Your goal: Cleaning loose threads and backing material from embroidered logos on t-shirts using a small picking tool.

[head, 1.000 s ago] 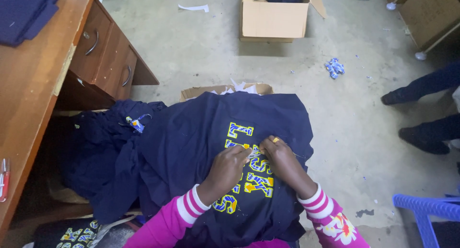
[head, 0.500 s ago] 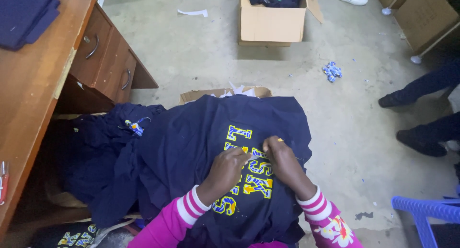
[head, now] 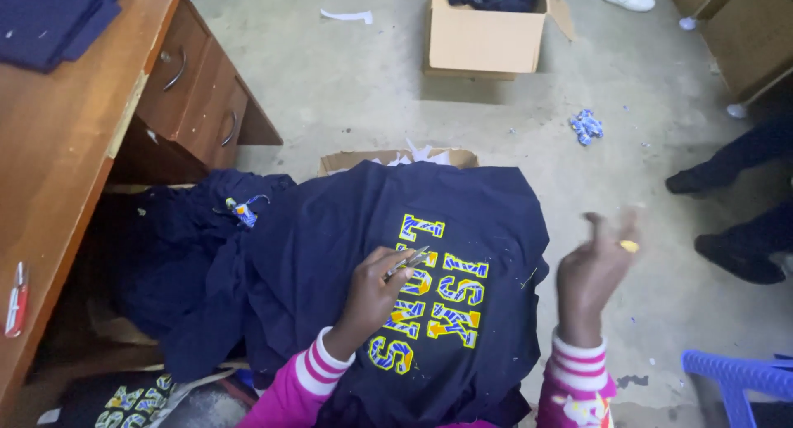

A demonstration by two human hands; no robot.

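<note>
Head view: left hand (head: 372, 292) pinches tweezers (head: 406, 263) on navy shirt (head: 330, 254); right hand (head: 596, 271) raised, fingers loosely curled, holding nothing

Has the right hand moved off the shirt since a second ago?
Yes. The right hand has lifted off the yellow lettering and swung right, past the navy shirt edge, over the floor.

A shirt (head: 347, 254) lay across the lap, with the left hand (head: 376, 292) on it and the right hand (head: 595, 271) raised to its right. A desk (head: 74, 172) stood left; a box (head: 487, 35) sat on the floor beyond.
</note>
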